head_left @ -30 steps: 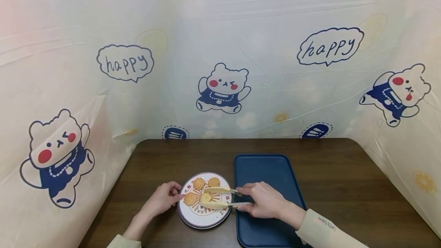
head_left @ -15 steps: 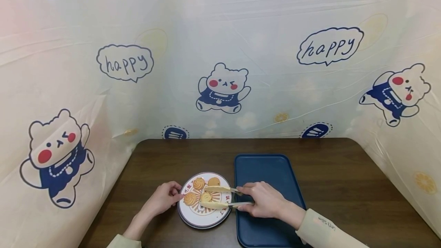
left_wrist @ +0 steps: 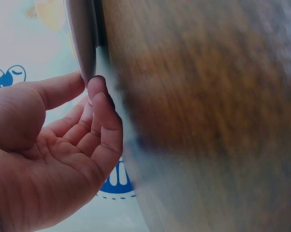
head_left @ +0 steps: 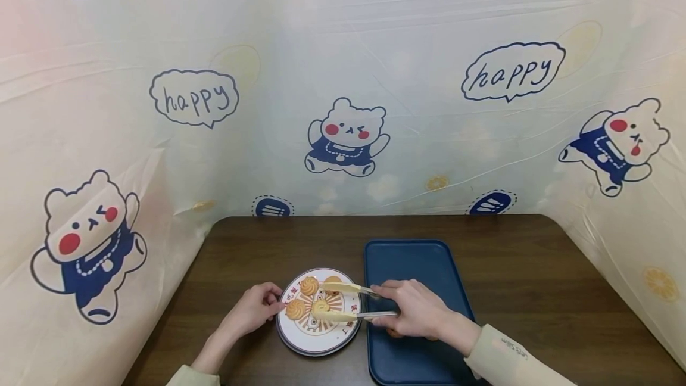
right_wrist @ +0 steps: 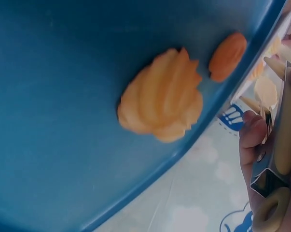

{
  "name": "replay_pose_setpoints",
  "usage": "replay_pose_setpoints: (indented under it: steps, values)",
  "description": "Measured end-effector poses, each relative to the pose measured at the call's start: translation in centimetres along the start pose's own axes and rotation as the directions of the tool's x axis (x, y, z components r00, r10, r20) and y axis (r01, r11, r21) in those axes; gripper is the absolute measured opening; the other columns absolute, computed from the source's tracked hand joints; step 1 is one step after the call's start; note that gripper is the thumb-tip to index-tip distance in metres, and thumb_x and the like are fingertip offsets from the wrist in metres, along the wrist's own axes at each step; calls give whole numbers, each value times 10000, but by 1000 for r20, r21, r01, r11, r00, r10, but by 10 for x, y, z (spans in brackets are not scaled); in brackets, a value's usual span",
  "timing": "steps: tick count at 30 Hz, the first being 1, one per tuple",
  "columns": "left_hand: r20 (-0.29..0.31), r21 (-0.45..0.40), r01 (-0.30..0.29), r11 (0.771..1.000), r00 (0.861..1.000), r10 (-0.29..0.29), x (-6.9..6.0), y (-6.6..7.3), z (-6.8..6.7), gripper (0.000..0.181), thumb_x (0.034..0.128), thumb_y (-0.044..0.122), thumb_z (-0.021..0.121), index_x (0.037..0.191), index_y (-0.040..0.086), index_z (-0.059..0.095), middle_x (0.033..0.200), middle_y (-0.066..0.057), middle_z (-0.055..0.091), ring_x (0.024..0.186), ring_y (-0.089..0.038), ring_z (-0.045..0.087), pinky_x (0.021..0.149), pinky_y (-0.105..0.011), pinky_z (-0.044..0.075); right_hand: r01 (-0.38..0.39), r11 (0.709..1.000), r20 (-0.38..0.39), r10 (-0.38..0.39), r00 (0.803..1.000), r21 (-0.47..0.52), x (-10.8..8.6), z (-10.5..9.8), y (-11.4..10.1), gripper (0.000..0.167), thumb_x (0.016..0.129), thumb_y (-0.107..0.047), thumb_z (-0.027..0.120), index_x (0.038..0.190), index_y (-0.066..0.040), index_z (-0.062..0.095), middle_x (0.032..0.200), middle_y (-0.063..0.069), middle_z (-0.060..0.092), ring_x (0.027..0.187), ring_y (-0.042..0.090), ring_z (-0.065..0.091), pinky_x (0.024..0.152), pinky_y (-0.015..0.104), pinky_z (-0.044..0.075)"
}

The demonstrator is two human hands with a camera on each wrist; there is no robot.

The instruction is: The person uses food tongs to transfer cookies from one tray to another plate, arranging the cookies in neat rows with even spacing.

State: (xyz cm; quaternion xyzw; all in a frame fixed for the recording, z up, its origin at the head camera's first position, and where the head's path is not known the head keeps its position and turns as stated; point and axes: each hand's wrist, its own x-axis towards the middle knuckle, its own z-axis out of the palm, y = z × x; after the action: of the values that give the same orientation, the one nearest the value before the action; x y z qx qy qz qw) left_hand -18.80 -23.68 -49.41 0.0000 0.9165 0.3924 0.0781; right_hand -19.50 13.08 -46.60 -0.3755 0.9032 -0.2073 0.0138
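Observation:
My left hand (head_left: 252,311) pinches the left rim of a white printed plate (head_left: 300,335); in the left wrist view the thumb and fingertips meet at the plate edge (left_wrist: 82,43). My right hand (head_left: 415,308) grips metal tongs (head_left: 377,314) with cream-yellow tips, which reach over the plate from the right. The tongs' arms stand apart, one on each side of a pale cookie (head_left: 321,304). Two swirled cookies (head_left: 309,285) lie left of it. A round cookie (head_left: 333,279) behind is partly covered by the upper tong arm.
A dark blue tray (head_left: 407,261) lies right of the plate, under my right hand. In the right wrist view it carries a ridged cookie (right_wrist: 162,99) and a smaller brown oval piece (right_wrist: 228,56). Beneath is a brown wooden table (head_left: 300,240), with a printed curtain (head_left: 429,136) behind.
The tongs have spread wider, their upper arm rising toward the round cookie. My right hand has shifted slightly right, and bits of brown now show beneath it on the tray. My left hand stays put.

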Motion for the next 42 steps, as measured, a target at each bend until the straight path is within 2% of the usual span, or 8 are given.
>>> replay_pose_setpoints:
  steps: [7,15,20,26,35,42]
  values:
    - [-6,8,3,1000,1000,-3,-1,1,0,191,891,62,739,1056,6,660,745,-36,556,611,-170,550,522,-302,446,18,1000,-57,-17,998,12,-7,-16,8,590,885,-444,742,1334,-77,635,1219,87,675,545,-46,484,519,186,431]
    - [0,10,12,1000,1000,-12,0,1,0,198,892,65,740,1061,6,657,749,-39,558,615,-170,548,529,-301,448,2,1000,-82,-1,997,9,-21,-32,26,626,884,-504,721,1341,-85,631,1217,59,673,654,-46,529,595,205,477]
    - [-6,5,3,1000,1000,-3,0,1,-1,196,891,65,742,1058,5,658,752,-35,556,611,-166,544,525,-301,443,-5,1000,-80,7,997,26,-33,-39,37,640,891,-515,706,1348,-75,622,1196,48,673,581,-47,497,546,199,450]
    - [-5,-1,11,1000,1000,-11,0,0,0,183,890,57,739,1049,11,660,748,-39,557,609,-168,547,524,-300,447,-6,999,-91,9,996,35,-47,-45,47,639,902,-526,685,1335,-60,628,1186,51,678,579,-43,487,532,197,435]
    - [5,-3,15,1000,1000,-15,0,-1,0,186,893,56,736,1055,10,658,747,-39,561,613,-169,548,530,-306,450,-78,996,-94,81,992,37,-71,-51,61,631,887,-525,703,1321,-71,642,1191,55,678,517,-35,459,486,198,407]
    - [6,-8,17,1000,1000,-17,0,-1,0,183,893,62,737,1053,16,661,748,-40,557,612,-170,545,529,-304,448,-95,995,-106,98,990,29,-88,-55,67,587,878,-453,746,1303,-60,651,1177,57,679,507,-37,441,476,194,396]
